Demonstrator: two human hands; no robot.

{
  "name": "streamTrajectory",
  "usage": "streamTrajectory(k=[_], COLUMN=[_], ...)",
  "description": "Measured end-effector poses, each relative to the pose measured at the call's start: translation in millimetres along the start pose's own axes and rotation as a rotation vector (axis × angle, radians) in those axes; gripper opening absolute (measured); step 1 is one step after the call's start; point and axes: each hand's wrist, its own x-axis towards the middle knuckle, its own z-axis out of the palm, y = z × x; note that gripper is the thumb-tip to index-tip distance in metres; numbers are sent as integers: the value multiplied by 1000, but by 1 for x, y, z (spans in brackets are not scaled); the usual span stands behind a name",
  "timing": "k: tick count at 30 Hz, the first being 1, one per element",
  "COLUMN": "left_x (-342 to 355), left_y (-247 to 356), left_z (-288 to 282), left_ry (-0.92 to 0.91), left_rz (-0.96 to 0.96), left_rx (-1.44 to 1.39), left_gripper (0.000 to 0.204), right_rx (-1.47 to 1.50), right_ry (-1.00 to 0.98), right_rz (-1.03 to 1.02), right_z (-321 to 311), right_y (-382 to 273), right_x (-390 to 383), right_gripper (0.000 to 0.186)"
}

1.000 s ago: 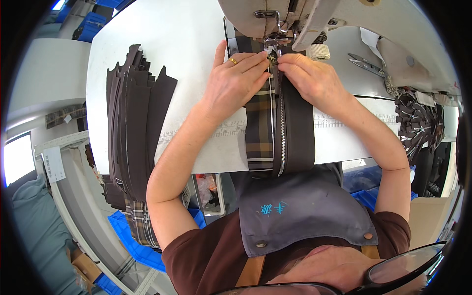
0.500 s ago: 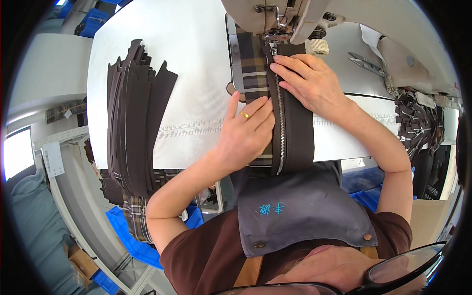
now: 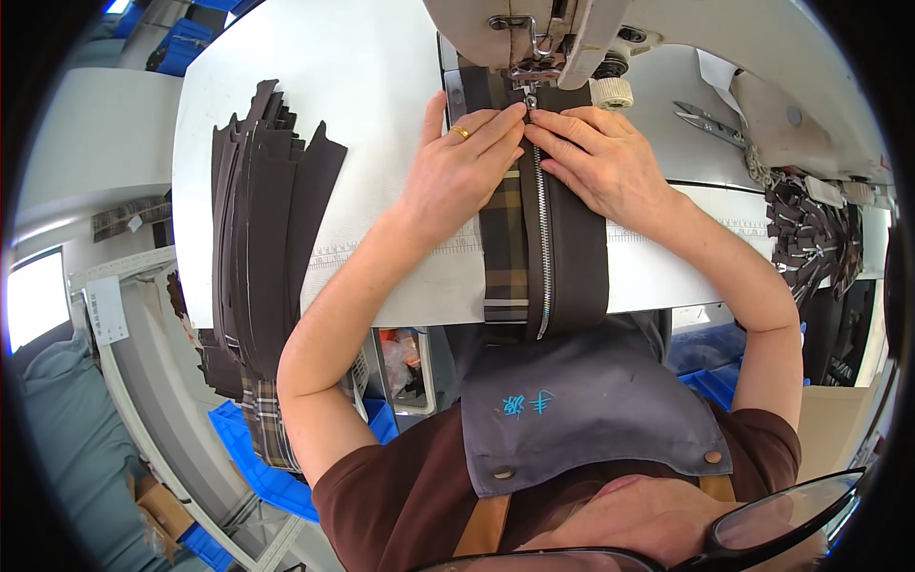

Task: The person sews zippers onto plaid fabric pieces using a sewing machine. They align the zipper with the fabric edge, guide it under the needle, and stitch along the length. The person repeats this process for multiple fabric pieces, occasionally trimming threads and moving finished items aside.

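Observation:
A metal-toothed zipper runs lengthwise along a dark brown fabric strip, with plaid cloth at its left. The far end lies by the presser foot of a sewing machine. My left hand lies flat across the plaid side, thumb apart, its fingertips reaching the zipper near its slider. From the other side, my right hand rests on the brown fabric, fingers stretched toward the zipper. Both sets of fingertips nearly meet; what lies beneath them is hidden.
Dark fabric strips are stacked at the left, hanging over the table's front edge. Scissors lie right of the machine. Bundled zipper pieces sit at the far right. Blue bins stand below the table.
My left hand has slid forward along the cloth, away from me, up beside the right fingertips. More of the near plaid cloth now shows. The right hand has hardly moved.

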Motion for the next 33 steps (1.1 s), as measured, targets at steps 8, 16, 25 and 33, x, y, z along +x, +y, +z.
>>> streamTrajectory(k=[8, 16, 25, 33], left_x=[13, 8, -81, -126], left_y=[-9, -9, -19, -76], left_z=[2, 10, -85, -121], left_ry=[-57, 60, -63, 34], left_rz=[46, 24, -383, -763], left_rx=[-47, -88, 359, 502], left_gripper=[17, 17, 16, 35], right_rx=[-3, 52, 40, 31], right_ry=[-7, -53, -73, -58], right_rz=[-5, -6, 0, -13], right_z=[0, 0, -1, 0], right_y=[2, 1, 1, 4], right_x=[-1, 2, 1, 0], right_gripper=[32, 38, 39, 38])
